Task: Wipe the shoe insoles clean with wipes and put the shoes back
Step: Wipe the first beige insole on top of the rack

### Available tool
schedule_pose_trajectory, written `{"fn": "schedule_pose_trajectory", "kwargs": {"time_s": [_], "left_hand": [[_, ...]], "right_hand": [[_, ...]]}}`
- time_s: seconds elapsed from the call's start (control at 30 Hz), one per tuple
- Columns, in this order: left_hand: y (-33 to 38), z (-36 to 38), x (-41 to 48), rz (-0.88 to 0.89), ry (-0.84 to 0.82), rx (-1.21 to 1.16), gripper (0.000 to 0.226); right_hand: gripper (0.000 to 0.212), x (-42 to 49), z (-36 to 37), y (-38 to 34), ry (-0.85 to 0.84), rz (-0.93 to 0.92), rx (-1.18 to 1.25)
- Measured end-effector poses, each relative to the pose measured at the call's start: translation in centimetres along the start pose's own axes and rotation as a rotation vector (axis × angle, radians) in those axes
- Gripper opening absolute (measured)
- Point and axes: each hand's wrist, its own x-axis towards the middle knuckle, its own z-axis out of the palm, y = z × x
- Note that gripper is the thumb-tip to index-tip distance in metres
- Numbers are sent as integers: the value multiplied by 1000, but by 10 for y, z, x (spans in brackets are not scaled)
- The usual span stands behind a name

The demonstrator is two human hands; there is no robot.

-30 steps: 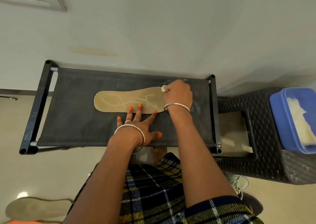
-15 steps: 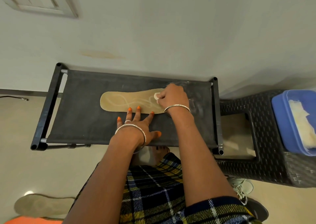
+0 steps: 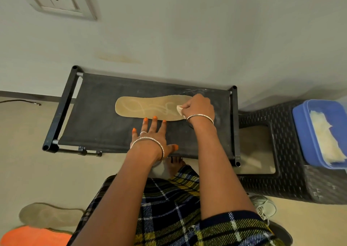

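Right hand [image 3: 199, 107], one wipe [image 3: 179, 110] pinched, now lower on one insole [image 3: 142, 107]; left hand [image 3: 150, 133] flat, released.

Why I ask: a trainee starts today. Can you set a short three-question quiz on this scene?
1. True or false: the right hand grips the wipe.
2. The insole being wiped lies on: A the floor; B the black rack; C a wooden table.
3. What is the left hand doing?
Key: 1 true. 2 B. 3 It lies flat on the black rack, fingers straight, fingertips at the insole's near edge.
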Motion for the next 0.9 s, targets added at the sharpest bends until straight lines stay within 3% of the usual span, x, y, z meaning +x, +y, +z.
{"fn": "schedule_pose_trajectory", "kwargs": {"time_s": [0.17,0.33,0.43,0.5,0.6,0.77,0.9], "left_hand": [[6,8,14,-20,-2,-30,96],[10,9,26,-12,-23,-15,97],[11,11,32,-24,-41,-5,99],[10,9,33,-17,-48,2,99],[7,6,32,-2,-53,9,97],[9,3,34,3,-73,1,96],[11,3,31,15,-76,18,92]], "right_hand": [[27,3,-1,10,42,-32,18],[14,4,-5,8,-58,-104,14],[19,1,-3,2,-181,-147,-69],[27,6,-5,4,-119,-71,-65],[21,12,-10,11,20,2,-40],[13,3,-4,4,-194,-155,-53],[19,10,-8,12,-58,-8,-56]]}}
